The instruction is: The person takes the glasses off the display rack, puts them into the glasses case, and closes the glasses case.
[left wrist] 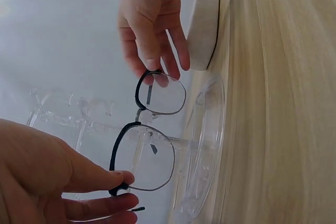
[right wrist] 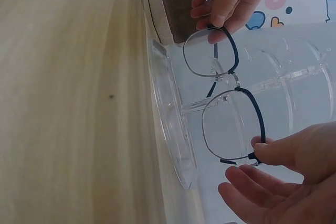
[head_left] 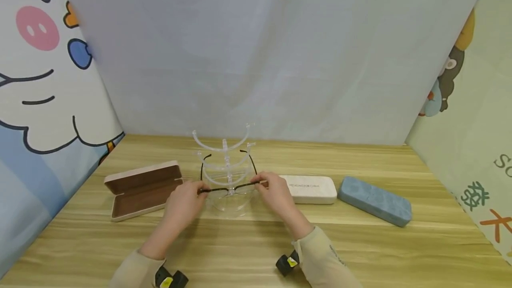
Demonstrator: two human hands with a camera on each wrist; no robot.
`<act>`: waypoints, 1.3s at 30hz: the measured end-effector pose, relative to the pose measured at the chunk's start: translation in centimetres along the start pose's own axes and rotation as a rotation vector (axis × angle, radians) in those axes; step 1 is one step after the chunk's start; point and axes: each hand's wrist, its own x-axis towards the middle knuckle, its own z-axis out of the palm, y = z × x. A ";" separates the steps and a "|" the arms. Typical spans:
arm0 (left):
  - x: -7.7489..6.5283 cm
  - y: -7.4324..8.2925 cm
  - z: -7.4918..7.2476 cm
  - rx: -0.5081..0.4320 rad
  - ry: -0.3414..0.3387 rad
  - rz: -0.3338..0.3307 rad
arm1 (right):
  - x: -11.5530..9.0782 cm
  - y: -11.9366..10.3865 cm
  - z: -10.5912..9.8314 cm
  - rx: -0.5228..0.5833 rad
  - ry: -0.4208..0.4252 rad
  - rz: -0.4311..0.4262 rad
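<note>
The left hand [head_left: 186,201] is pinching one front corner of the glasses [head_left: 242,186] between thumb and fingers, and the right hand [head_left: 278,192] is pinching the other corner the same way. The glasses are sitting low on the clear stand [head_left: 227,162], just above its base, with their lenses facing the person, their bridge lying at the middle post and their arms pointing back along both sides. Whether the stand is bearing their weight, I cannot tell. The upper tiers of the stand are rising behind and above them.

On the left, an open case [head_left: 146,180] is lying near the left hand, its brown lining showing. On the right, a white case [head_left: 314,190] is resting shut just beside the right hand, and a blue case [head_left: 374,201] is lying slantwise just past it, also shut. All of these are resting on the wood-grain counter [head_left: 240,252]. A pale curtain [head_left: 256,57] is hanging behind, between two cartoon-printed sides. Beige sleeves [head_left: 326,259] are covering the forearms, and a black camera [head_left: 285,265] is jutting from below each cuff.
</note>
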 end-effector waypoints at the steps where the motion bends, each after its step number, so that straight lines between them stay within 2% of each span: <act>1: -0.1 0.0 -0.1 -0.005 0.000 -0.002 | 0.0 0.0 0.0 0.008 0.007 -0.005; 7: -0.3 0.4 -0.7 0.009 0.021 0.002 | -0.3 -0.4 -0.7 0.046 0.049 -0.045; 13: -0.5 0.8 -1.9 0.010 0.073 0.050 | -0.6 -1.0 -1.6 0.093 0.049 -0.031; 20: -0.8 1.4 -3.1 -0.082 0.120 0.062 | -1.0 -1.7 -2.8 0.171 0.054 -0.022; 33: -1.9 2.6 -5.3 -0.211 0.138 0.093 | -2.1 -3.5 -5.3 0.322 0.081 -0.062; 39: -2.8 3.4 -6.4 -0.235 0.172 0.149 | -2.7 -4.7 -6.4 0.359 0.117 -0.091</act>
